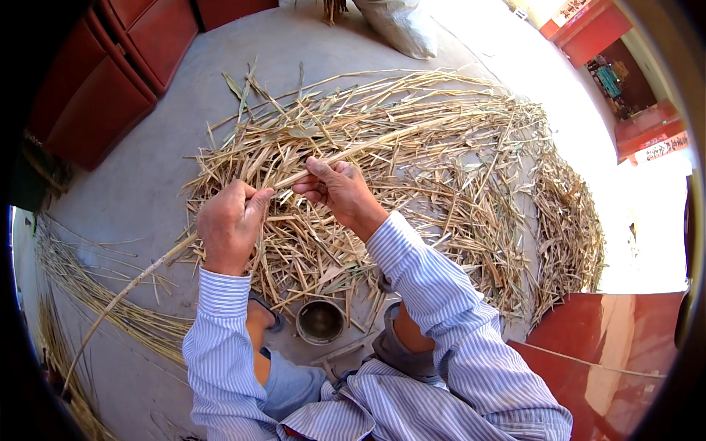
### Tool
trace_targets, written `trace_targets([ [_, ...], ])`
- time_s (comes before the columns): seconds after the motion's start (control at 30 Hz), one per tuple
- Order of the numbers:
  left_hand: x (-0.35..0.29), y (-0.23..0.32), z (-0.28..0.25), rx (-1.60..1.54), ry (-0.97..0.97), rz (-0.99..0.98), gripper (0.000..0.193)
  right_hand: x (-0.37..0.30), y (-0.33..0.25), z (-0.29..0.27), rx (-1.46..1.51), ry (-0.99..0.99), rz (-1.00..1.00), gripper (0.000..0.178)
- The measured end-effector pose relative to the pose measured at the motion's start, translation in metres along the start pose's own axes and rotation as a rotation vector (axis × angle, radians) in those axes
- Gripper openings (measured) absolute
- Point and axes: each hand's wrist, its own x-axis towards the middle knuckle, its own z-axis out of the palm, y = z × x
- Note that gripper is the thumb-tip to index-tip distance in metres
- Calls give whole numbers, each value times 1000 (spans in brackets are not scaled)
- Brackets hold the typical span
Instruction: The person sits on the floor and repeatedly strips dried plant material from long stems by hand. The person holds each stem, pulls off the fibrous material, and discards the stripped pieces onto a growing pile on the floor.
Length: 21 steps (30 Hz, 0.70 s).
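A long pale dry stalk (289, 179) runs slantwise across the view, from the lower left past both hands toward the far right. My left hand (229, 224) is closed around it, the thumb pressed along its top. A short way farther along, my right hand (340, 195) pinches the same stalk between thumb and fingers. Under and beyond the hands lies a wide heap of dry stalk pieces and leaf husks (441, 184). The stalk's far end blends into this heap, so I cannot tell where it stops.
Between my feet stands a small round bucket (299, 328). Thin stripped stalks (121, 298) lie in a bundle at the left. Red padded furniture (103, 95) stands at the far left, a white sack (403, 28) at the back. A red panel (632, 327) is at the near right.
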Motion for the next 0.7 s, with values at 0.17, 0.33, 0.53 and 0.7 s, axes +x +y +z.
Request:
trace_targets([
  [0.17, 4, -4, -14, -105, -43, -112, 29, -4, -5, 6, 51, -127, -135, 27],
  [0.33, 9, -8, -24, -222, -141, -211, 31, -9, -7, 7, 18, -198, -201, 27],
  [0.53, 6, -2, -14, -10, -25, -64, 28, -14, 12, 11, -74, 11, -179, 33],
  [0.7, 8, 0, -16, 38, 38, 8, 23, -26, 10, 29, -184, 113, -368, 34],
])
